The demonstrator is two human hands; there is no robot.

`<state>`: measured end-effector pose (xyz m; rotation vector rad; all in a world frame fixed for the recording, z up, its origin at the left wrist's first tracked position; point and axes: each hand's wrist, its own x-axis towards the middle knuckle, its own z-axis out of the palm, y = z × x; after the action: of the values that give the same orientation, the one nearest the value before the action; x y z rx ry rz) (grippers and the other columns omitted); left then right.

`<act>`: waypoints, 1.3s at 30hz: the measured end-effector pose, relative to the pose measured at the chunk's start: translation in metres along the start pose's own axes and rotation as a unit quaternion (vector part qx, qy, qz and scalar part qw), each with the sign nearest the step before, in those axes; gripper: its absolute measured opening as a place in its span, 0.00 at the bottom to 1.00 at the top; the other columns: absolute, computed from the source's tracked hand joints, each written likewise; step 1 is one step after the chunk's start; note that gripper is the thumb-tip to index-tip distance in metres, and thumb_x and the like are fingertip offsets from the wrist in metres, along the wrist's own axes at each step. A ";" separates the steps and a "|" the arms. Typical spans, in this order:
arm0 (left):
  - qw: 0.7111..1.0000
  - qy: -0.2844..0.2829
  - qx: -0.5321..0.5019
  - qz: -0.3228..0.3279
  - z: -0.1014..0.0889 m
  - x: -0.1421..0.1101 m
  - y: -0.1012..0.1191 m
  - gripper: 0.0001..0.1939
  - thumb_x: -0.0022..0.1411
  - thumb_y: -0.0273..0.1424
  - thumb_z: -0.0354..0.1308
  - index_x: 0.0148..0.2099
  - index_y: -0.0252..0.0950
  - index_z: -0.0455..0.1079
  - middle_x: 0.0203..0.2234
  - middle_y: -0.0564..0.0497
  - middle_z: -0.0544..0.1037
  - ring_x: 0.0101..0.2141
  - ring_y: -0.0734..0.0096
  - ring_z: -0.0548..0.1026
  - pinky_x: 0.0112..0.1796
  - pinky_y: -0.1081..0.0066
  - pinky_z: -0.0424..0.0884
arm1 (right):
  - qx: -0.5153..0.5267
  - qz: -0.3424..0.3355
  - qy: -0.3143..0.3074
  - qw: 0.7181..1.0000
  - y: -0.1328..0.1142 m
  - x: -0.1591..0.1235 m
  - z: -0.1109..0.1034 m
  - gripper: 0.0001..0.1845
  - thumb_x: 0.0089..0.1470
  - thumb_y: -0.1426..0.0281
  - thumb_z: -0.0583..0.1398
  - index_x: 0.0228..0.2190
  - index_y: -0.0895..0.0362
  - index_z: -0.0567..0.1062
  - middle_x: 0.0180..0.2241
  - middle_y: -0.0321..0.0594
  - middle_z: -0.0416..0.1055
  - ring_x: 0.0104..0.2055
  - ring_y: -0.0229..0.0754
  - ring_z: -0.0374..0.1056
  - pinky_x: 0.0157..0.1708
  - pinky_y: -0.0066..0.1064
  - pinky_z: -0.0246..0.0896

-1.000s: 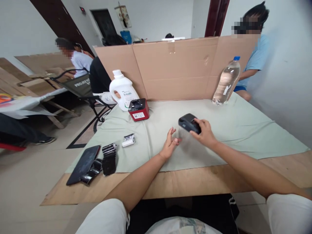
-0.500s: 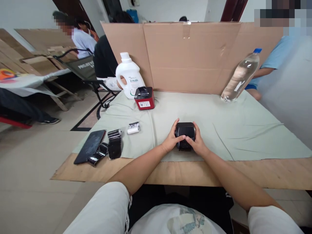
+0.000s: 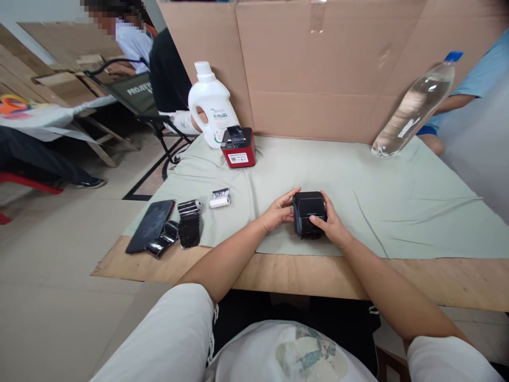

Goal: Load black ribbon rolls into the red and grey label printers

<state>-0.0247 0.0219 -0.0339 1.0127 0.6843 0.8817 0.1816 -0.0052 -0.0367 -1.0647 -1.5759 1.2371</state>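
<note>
A small black boxy device (image 3: 310,204), which looks like a portable receipt printer, stands on the green cloth (image 3: 274,164) near the table's front. My right hand (image 3: 333,223) grips its right side, thumb across the front face and fingers along the far edge. At the left side is my left hand (image 3: 279,211), its fingers apart and the fingertips at the device's edge; whether they press on it I cannot tell. Left of the hands lie a small white paper roll (image 3: 220,198) and black-wrapped rolls (image 3: 190,225).
A dark tablet-like slab (image 3: 151,225) lies at the table's left. Further back stand a red and black box (image 3: 239,151) and a white detergent jug (image 3: 214,106). A clear bottle with a blue cap (image 3: 417,106) leans on the cardboard screen (image 3: 318,69). People sit beyond.
My left hand has loosened from the device, its thumb off the front face. The right hand keeps its hold. The view has tipped downward, and the device sits slightly further right in it.
</note>
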 end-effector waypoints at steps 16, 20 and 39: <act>0.999 0.032 0.015 -0.022 0.001 0.003 -0.002 0.42 0.41 0.24 0.55 0.62 0.44 0.60 0.40 0.51 0.74 0.26 0.81 0.71 0.29 0.76 0.70 | 0.016 0.014 0.087 0.996 0.008 0.008 -0.024 0.29 0.53 0.45 0.57 0.48 0.52 0.68 0.49 0.46 0.71 0.49 0.48 0.69 0.48 0.45 0.68; 0.998 0.037 0.032 -0.035 0.001 0.003 -0.001 0.40 0.42 0.25 0.56 0.61 0.43 0.60 0.38 0.53 0.73 0.27 0.81 0.71 0.30 0.75 0.71 | -0.068 -0.055 0.119 0.989 0.002 0.007 -0.024 0.23 0.55 0.47 0.57 0.41 0.51 0.73 0.54 0.45 0.67 0.58 0.48 0.63 0.52 0.43 0.65; 0.997 0.041 0.040 -0.050 0.002 0.002 -0.002 0.30 0.43 0.25 0.55 0.53 0.40 0.61 0.30 0.58 0.71 0.24 0.81 0.68 0.29 0.76 0.66 | -0.019 -0.037 0.121 0.992 0.011 0.012 -0.025 0.21 0.47 0.49 0.64 0.30 0.53 0.69 0.43 0.44 0.72 0.44 0.44 0.69 0.44 0.40 0.68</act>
<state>-0.0218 0.0220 -0.0353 1.0086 0.8384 0.8184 0.2038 0.0145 -0.0427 -1.1240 -1.4447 0.9915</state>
